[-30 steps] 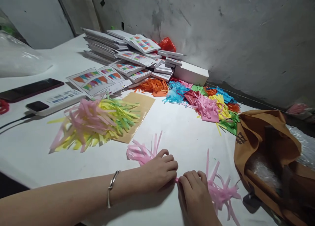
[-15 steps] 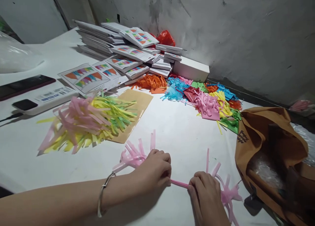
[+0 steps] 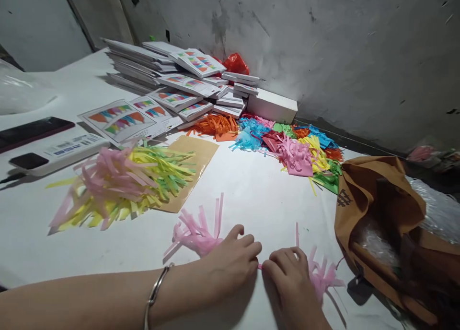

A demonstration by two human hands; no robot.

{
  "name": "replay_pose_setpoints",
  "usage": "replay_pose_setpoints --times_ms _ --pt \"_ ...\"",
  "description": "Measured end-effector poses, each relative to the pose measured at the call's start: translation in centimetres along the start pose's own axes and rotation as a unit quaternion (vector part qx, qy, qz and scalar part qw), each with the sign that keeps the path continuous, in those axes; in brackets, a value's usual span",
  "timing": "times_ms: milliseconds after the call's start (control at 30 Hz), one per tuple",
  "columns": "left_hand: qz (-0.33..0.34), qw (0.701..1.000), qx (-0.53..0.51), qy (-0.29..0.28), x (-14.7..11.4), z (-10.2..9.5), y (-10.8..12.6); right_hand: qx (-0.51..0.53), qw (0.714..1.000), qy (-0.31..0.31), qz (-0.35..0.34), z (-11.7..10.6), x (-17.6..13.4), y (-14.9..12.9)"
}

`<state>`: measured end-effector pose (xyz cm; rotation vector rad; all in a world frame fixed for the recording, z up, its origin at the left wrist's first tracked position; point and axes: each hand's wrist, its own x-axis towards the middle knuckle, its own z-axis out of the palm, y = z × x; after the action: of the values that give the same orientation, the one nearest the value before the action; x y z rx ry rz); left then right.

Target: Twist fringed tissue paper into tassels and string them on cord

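Note:
A pink tissue-paper tassel (image 3: 196, 231) lies across the white table, its cut fringe spreading out at both ends. My left hand (image 3: 235, 258), with a silver bracelet at the wrist, is closed on its twisted middle. Close beside it, my right hand (image 3: 287, 277) pinches the same twist from the other side. Only a short bit of pink shows between the two hands. To the left, a heap of pink, yellow and green fringed paper (image 3: 122, 181) partly covers a tan envelope (image 3: 201, 159).
Colourful tassels (image 3: 294, 152) lie along the wall below stacked printed cards (image 3: 187, 88) and a white box (image 3: 273, 104). An open brown bag (image 3: 354, 186) stands at right. A phone (image 3: 36, 131) and a white device (image 3: 68, 150) sit at left.
My hands have come closer together along the twisted middle, so less of it shows between them. The view has shifted slightly.

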<state>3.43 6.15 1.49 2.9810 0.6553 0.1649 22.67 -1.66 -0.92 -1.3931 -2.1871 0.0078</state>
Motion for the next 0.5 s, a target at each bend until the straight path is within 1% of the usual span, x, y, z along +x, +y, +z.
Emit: replay_pose_setpoints --times_ms 33,67,133,167,233,300,433,500 --pt "0.024 1.000 0.010 0.011 0.0 0.3 0.1 -0.014 0.999 0.014 -0.032 0.2 0.0 -0.2" --pt "0.034 0.999 0.018 0.015 -0.1 0.6 0.2 -0.033 0.998 0.020 -0.054 0.4 0.0 -0.4" --pt "0.028 0.999 0.020 0.000 0.1 0.7 0.2 -0.084 0.994 0.005 -0.067 0.7 0.1 -0.7" --pt "0.013 1.000 0.010 -0.015 0.3 0.7 0.1 -0.109 0.992 -0.004 -0.069 0.8 0.3 -0.7" --pt "-0.051 0.996 -0.041 -0.052 0.9 0.4 -0.1 -0.158 0.984 -0.010 -0.082 0.8 0.8 -0.8" --pt "-0.105 0.987 -0.094 -0.077 1.5 0.1 -0.4 -0.192 0.973 -0.007 -0.126 0.8 1.4 -0.7" --pt "-0.139 0.976 -0.143 -0.088 2.3 -0.1 -1.4 -0.237 0.945 0.025 -0.223 0.7 2.5 0.1" --pt "-0.157 0.955 -0.237 -0.088 2.4 0.1 -2.1 -0.253 0.934 0.054 -0.247 0.2 2.7 0.4"
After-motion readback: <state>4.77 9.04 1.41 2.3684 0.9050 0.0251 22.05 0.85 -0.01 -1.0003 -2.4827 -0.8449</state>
